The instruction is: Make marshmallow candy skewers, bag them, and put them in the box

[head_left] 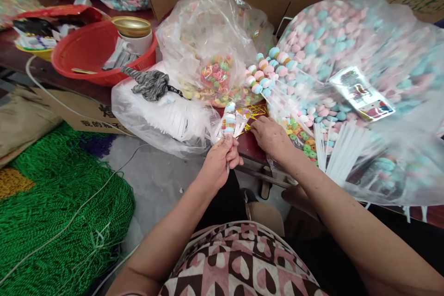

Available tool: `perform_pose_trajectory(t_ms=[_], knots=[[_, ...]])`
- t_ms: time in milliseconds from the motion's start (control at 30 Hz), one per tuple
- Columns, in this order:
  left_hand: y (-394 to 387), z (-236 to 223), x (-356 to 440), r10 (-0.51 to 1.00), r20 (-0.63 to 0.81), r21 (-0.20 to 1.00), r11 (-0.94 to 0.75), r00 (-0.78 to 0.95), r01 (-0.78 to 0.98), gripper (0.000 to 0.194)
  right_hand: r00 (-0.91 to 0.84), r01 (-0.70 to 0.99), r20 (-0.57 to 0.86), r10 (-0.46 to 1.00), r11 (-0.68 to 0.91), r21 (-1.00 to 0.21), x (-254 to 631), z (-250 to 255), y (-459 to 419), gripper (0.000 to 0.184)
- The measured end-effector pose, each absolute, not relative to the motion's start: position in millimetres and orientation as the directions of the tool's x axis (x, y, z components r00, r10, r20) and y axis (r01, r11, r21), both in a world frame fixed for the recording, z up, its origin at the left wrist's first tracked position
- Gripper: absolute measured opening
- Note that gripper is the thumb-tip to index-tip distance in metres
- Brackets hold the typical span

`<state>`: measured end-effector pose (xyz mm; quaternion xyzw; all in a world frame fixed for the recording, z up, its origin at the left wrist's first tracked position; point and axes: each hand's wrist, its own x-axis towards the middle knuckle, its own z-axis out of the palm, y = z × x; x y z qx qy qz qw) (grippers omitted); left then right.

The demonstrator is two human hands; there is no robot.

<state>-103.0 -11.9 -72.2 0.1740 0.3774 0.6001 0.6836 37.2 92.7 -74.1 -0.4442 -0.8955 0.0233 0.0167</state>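
Observation:
My left hand [225, 156] is closed round the stick of a marshmallow skewer [229, 118], which stands upright. Blue, white and pink marshmallows and ring-shaped candies are threaded on it, inside a clear wrapper gathered at the bottom. Just to the right, my right hand [272, 136] reaches down to the table edge with its fingertips pinched together at a loose pile of thin yellow twist ties [255, 112]. How many ties it grips is too small to tell. Finished marshmallow skewers [267, 71] lie behind my right hand on a plastic bag.
Big clear bags of marshmallows [322, 32] and candy rings [218, 74] cover the table [255, 145]. White sticks [347, 148] lie at right, near a shiny pack [362, 95]. At left are a bag of clear wrappers [166, 118], a red basket [83, 53] and green cord [69, 212].

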Motion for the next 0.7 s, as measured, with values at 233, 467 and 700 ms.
perform_pose_trajectory(t_ms=[233, 467, 700], knots=[[-9, -72, -104, 0.952, -0.306, 0.698, 0.218, -0.010, -0.683, 0.033, -0.517, 0.800, 0.114, 0.849, 0.526, -0.287, 48, -75, 100, 0.017], [-2, -78, -96, 0.965, -0.262, 0.781, 0.211, -0.003, -0.587, 0.035, -0.178, 0.486, 0.105, 0.978, 0.180, -0.855, 56, -67, 90, 0.003], [13, -75, -80, 0.973, -0.231, 0.869, 0.205, -0.004, -0.451, 0.028, -0.252, 0.423, 0.225, 0.941, 0.316, -0.849, 48, -47, 56, 0.008]])
